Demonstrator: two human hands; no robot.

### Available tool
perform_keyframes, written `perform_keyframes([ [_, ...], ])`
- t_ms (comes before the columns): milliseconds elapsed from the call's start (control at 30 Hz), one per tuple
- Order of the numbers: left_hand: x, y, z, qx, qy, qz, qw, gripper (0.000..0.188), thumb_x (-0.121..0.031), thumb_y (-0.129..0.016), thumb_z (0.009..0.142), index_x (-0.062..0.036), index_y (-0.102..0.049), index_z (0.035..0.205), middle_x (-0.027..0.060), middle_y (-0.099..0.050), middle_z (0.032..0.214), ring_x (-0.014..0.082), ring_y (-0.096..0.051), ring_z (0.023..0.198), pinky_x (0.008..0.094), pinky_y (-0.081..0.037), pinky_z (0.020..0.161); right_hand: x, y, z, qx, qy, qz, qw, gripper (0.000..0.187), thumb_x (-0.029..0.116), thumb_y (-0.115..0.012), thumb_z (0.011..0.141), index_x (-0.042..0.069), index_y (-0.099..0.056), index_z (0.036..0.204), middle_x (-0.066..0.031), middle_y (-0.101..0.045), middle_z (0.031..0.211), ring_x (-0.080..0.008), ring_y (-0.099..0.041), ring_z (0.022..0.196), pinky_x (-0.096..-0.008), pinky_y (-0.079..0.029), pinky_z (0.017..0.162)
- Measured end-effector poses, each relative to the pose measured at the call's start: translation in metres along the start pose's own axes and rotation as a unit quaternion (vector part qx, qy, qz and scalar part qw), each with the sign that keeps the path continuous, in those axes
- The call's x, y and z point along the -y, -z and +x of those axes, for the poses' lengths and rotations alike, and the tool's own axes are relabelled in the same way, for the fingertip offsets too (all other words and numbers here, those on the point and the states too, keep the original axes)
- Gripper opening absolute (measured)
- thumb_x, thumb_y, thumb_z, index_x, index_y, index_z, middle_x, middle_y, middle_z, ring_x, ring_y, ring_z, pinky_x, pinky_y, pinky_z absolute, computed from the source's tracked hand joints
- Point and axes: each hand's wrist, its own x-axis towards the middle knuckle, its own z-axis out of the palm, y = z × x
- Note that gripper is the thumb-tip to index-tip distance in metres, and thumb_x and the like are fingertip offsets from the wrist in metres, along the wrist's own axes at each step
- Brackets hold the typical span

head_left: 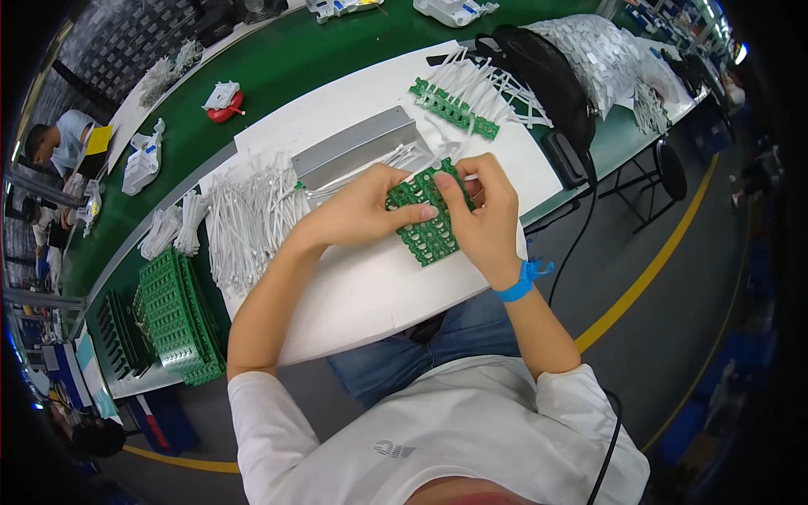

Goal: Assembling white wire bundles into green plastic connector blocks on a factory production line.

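Note:
A panel of small green circuit boards (432,236) is held between my two hands above the white worktop (353,299). My left hand (364,204) grips its left edge, thumb lying across the face. On the upper right edge, my right hand (481,215) pinches the panel, its thumb pressed on top and the other fingers curled behind. Just beyond my hands stands a grey metal channel (358,150) with white leads lying along it. A green board strip (453,108) with white leads attached rests farther off. Left of my left forearm lies a heap of white wire leads (248,219).
Stacked green board panels (175,316) and a black slotted rack (122,337) stand at the left. A green conveyor belt (295,63) carries white plastic housings (145,158). A black bag (547,80) sits at the far right. A person (67,139) works at the far left.

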Motion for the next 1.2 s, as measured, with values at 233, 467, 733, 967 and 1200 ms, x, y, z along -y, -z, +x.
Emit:
perform_keyframes([
  [233,-0.007,0.002,-0.005,0.096,0.006,0.090,0.991,0.037,-0.030,-0.079,0.080,0.0032,-0.065,0.073,0.0052,-0.058,0.059,0.0091,-0.051,0.057,0.0303,-0.043,0.054,-0.005,-0.010,-0.012,-0.002,0.110,-0.002,0.994,0.016,0.014,-0.065,0.090,0.002,-0.058,0.082,-0.0085,-0.050,0.078,-0.0242,-0.054,0.054,-0.0328,-0.043,0.048],
  [467,-0.007,-0.001,-0.007,0.130,-0.018,0.113,0.985,0.033,-0.026,-0.081,0.076,0.0024,-0.065,0.072,0.0086,-0.060,0.059,0.0132,-0.054,0.054,0.0317,-0.044,0.054,-0.010,-0.004,-0.005,0.087,0.123,0.033,0.988,0.021,0.013,-0.055,0.096,0.000,-0.050,0.081,-0.0131,-0.045,0.073,-0.0297,-0.049,0.056,-0.0367,-0.039,0.051],
  [733,-0.004,-0.005,-0.005,0.140,-0.033,0.075,0.987,0.031,-0.022,-0.082,0.076,0.0018,-0.065,0.068,0.0028,-0.053,0.052,0.0082,-0.043,0.049,0.0275,-0.035,0.047,-0.023,-0.007,-0.013,0.175,0.045,0.182,0.966,0.031,0.020,-0.040,0.104,-0.001,-0.042,0.081,-0.0131,-0.038,0.069,-0.0254,-0.037,0.059,-0.0345,-0.035,0.057],
  [967,0.007,-0.009,-0.008,0.156,-0.065,0.068,0.983,0.024,-0.018,-0.081,0.076,0.0020,-0.069,0.076,0.0043,-0.063,0.060,0.0075,-0.053,0.053,0.0264,-0.042,0.050,-0.026,-0.009,-0.020,0.196,0.069,0.203,0.957,0.027,0.015,-0.039,0.102,-0.001,-0.042,0.081,-0.0138,-0.037,0.069,-0.0255,-0.037,0.061,-0.0345,-0.036,0.059],
  [1200,0.029,-0.007,-0.007,0.189,-0.053,0.070,0.978,0.025,-0.021,-0.080,0.078,0.0014,-0.069,0.077,0.0056,-0.065,0.063,0.0085,-0.055,0.055,0.0273,-0.043,0.052,-0.028,-0.016,-0.025,0.204,0.050,0.194,0.958,0.028,0.017,-0.040,0.103,-0.001,-0.043,0.081,-0.0143,-0.039,0.068,-0.0248,-0.038,0.060,-0.0349,-0.037,0.059],
])
